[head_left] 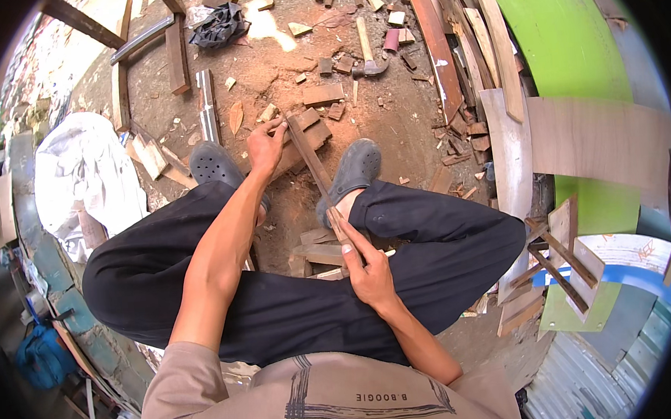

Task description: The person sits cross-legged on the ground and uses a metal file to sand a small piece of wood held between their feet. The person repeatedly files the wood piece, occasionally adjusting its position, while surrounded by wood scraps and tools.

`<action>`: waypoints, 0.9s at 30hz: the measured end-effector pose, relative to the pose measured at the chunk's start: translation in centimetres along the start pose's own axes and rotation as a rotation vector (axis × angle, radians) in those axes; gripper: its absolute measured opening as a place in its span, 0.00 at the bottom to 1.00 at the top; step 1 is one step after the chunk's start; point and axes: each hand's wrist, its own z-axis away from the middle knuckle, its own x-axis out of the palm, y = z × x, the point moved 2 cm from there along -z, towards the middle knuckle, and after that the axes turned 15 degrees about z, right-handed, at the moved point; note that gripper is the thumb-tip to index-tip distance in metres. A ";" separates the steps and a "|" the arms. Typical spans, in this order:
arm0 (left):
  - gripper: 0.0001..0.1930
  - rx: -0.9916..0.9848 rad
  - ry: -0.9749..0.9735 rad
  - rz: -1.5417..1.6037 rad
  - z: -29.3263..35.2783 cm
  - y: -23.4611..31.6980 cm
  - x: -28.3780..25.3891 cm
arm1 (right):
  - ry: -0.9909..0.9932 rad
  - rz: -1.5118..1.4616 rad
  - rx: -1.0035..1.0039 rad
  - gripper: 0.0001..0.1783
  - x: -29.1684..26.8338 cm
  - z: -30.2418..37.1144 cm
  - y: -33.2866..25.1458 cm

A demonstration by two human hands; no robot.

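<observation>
A long, flat, dark bar with a wooden handle, which looks like a file point(310, 159), slants between my feet. My left hand point(266, 146) pinches its far end with thumb and fingers. My right hand point(371, 277) is closed round the handle near my right thigh, the index finger stretched along it. Under the far end lie brown wood blocks point(313, 135) on the reddish, dusty ground. Another wood block point(323, 95) lies just beyond them. Whether the file touches the blocks I cannot tell.
A hammer point(365, 48) lies ahead among wood offcuts. Long planks point(500, 49) lean along the right beside a green panel point(569, 30). At left are a white sack point(83, 177) and a wooden frame point(144, 39). Small wooden pieces point(562, 266) stand at the right.
</observation>
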 end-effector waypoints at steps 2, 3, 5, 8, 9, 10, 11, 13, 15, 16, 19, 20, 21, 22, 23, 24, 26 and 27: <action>0.16 -0.002 0.004 0.033 0.0 -0.3 0.0 | -0.048 -0.045 0.074 0.23 -0.2 -0.1 -0.5; 0.16 -0.004 0.007 0.049 0.0 -0.5 0.0 | -0.040 -0.052 0.060 0.23 0.1 -0.6 -0.6; 0.16 -0.028 0.019 0.056 0.0 -0.3 0.1 | 0.003 -0.056 -0.007 0.23 1.0 -2.5 -0.6; 0.15 -0.062 0.020 0.114 0.1 -0.4 0.5 | 0.020 -0.072 -0.019 0.22 3.4 -9.3 0.1; 0.15 -0.059 0.007 0.120 0.3 0.3 1.0 | 0.056 -0.074 -0.058 0.22 4.5 -12.3 1.2; 0.15 -0.064 0.014 0.122 0.4 0.5 0.8 | 0.073 -0.076 -0.106 0.22 5.0 -14.1 1.0; 0.15 -0.068 0.020 0.124 0.4 0.3 0.7 | 0.062 -0.080 -0.075 0.22 5.2 -13.7 1.3; 0.14 -0.138 0.021 0.313 0.2 -2.8 1.2 | 0.038 -0.082 -0.015 0.23 5.0 -12.0 1.0; 0.14 -0.209 0.051 0.511 0.7 -2.7 1.2 | 0.044 -0.079 -0.025 0.24 2.9 -7.3 0.1; 0.14 -0.123 0.081 0.408 0.5 -4.0 0.8 | -0.002 -0.062 -0.002 0.24 1.6 -5.1 -0.4; 0.14 -0.080 0.117 0.387 1.1 -3.6 0.8 | 0.010 -0.072 -0.001 0.24 -0.2 -2.9 -0.6; 0.14 -0.026 0.117 0.310 1.4 -2.8 1.2 | 0.006 -0.061 -0.012 0.24 0.7 -4.2 -0.1; 0.14 -0.007 0.112 0.294 1.2 -2.0 1.3 | 0.064 -0.085 -0.048 0.24 2.3 -7.2 0.5; 0.14 0.006 0.101 0.281 1.4 -1.5 1.6 | 0.125 -0.104 -0.076 0.23 3.8 -10.8 0.8; 0.14 0.025 0.093 0.268 1.5 -0.9 2.0 | 0.091 -0.146 -0.033 0.22 5.0 -14.7 1.1; 0.13 -0.091 0.084 0.318 1.5 -0.4 2.4 | 0.184 -0.192 -0.103 0.21 6.3 -17.3 1.5; 0.12 0.000 0.079 0.220 1.3 -1.2 1.8 | 0.167 -0.180 -0.069 0.21 6.7 -16.6 0.9; 0.12 0.048 0.079 0.175 1.1 -1.5 1.5 | 0.160 -0.171 -0.057 0.21 6.6 -16.2 0.8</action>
